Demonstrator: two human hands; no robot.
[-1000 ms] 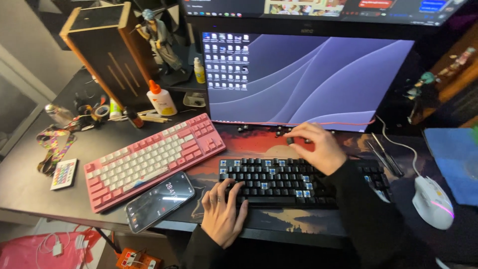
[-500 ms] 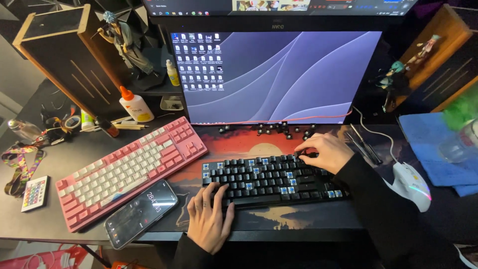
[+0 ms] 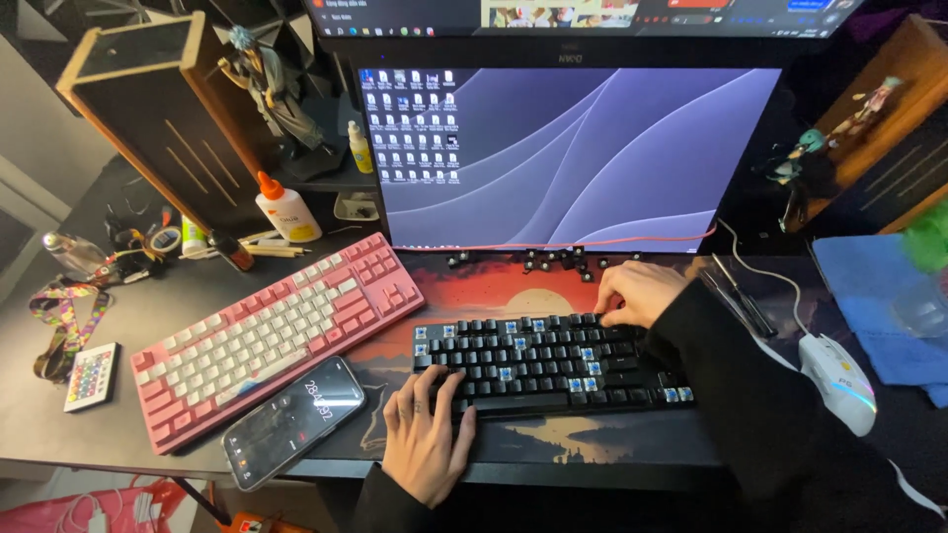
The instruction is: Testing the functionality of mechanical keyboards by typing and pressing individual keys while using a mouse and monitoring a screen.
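Observation:
A black keyboard (image 3: 538,365) with several bare blue switches lies on a picture desk mat (image 3: 464,291). My left hand (image 3: 425,434) rests flat on the mat at the keyboard's near left corner, fingertips on its front edge. My right hand (image 3: 640,292) is curled over the keyboard's far right rows, fingers bent down onto the keys; whether it pinches a keycap I cannot tell. Several loose black keycaps (image 3: 543,261) lie just behind the keyboard, under the monitor (image 3: 563,158).
A pink and white keyboard (image 3: 276,336) lies angled to the left, with a phone (image 3: 293,421) in front of it. A white mouse (image 3: 837,383) sits right, thin tools (image 3: 739,296) beside my right sleeve. Glue bottle (image 3: 286,209), speaker (image 3: 163,123), small remote (image 3: 91,376) stand left.
The view has shifted, so everything sits further right in the frame. My right hand stays at the keyboard's far right rows. My left hand stays at the near left corner.

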